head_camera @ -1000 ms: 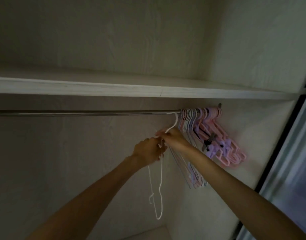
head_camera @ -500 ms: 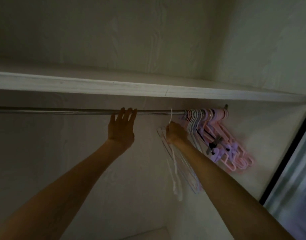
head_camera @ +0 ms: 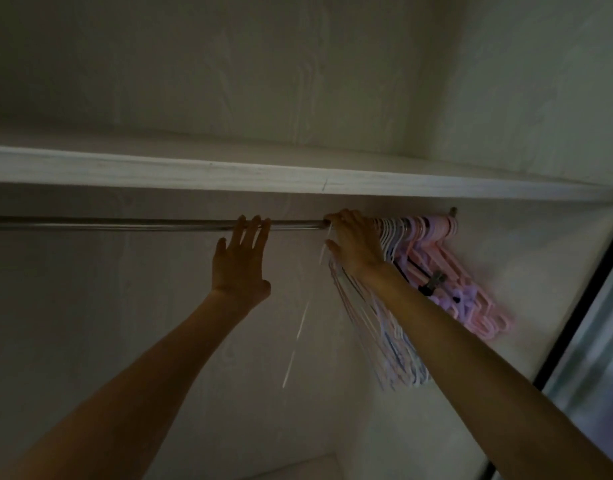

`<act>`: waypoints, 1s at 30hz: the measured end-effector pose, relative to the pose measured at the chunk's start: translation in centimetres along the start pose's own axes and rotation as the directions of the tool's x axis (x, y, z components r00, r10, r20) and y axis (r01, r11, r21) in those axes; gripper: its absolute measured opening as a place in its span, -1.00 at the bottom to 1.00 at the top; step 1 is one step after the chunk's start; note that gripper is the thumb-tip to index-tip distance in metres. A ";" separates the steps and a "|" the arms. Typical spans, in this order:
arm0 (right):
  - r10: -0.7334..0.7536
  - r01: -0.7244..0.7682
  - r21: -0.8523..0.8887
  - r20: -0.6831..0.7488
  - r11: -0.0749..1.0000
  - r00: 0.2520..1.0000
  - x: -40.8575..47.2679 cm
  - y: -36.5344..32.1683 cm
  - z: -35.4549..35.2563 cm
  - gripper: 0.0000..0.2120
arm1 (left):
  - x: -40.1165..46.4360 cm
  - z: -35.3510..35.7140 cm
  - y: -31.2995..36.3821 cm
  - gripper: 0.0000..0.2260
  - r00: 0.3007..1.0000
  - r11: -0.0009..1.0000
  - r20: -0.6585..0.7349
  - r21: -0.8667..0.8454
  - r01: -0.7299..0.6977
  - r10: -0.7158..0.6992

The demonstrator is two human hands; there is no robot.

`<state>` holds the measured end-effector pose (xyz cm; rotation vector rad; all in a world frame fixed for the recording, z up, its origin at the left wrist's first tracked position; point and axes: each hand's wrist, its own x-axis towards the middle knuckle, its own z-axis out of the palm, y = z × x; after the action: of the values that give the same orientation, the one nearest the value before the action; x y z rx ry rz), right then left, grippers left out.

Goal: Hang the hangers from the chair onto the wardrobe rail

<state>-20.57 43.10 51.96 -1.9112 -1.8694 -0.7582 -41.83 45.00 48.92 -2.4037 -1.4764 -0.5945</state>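
Observation:
A metal wardrobe rail [head_camera: 125, 224] runs under a white shelf. Several pink, white and lilac hangers [head_camera: 433, 244] are bunched at the rail's right end against the side wall. A thin white hanger [head_camera: 300, 332] hangs from the rail just left of the bunch, blurred and slanting down to the left. My right hand [head_camera: 353, 247] is at the rail, its forefinger and thumb closed around this hanger's hook. My left hand [head_camera: 239, 268] reaches up further left, with straight fingertips touching the rail. The chair is out of view.
The white shelf [head_camera: 229, 171] sits close above the rail. The wardrobe's right side wall [head_camera: 540, 254] is right behind the bunched hangers. A dark sliding-door frame [head_camera: 582, 299] runs down the right edge. Left of my left hand the rail is bare.
My right hand rose from the white hanger's neck up to the rail at its hook. The white hanger swung left at the bottom. My left hand stayed on the rail.

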 end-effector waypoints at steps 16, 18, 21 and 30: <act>0.113 -0.110 -0.112 0.023 0.988 0.993 -1.7 7.3 -0.6 -0.47 | 0.1 0.7 0.6 -0.03 0.999 0.999 -0.005 0.026 0.047 -0.047; 0.112 -0.107 -0.112 0.040 0.988 0.993 -1.7 7.6 -0.3 -0.48 | 0.1 0.8 0.8 -0.03 0.998 0.997 -0.006 0.029 0.066 -0.066; 0.137 -0.127 -0.119 0.075 0.985 0.988 -1.6 7.3 -0.2 -0.48 | 0.2 0.9 0.8 -0.03 0.998 0.998 -0.002 0.017 0.064 -0.064; 0.076 -0.073 0.031 -0.081 0.997 0.994 -8.5 4.0 -3.4 -0.45 | -1.9 0.0 0.5 -0.02 0.995 0.996 -0.090 -0.069 -0.051 0.044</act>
<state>-16.90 34.00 49.99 -1.8924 -1.7413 -0.7710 -42.08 43.32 48.00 -2.4246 -1.3807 -0.7443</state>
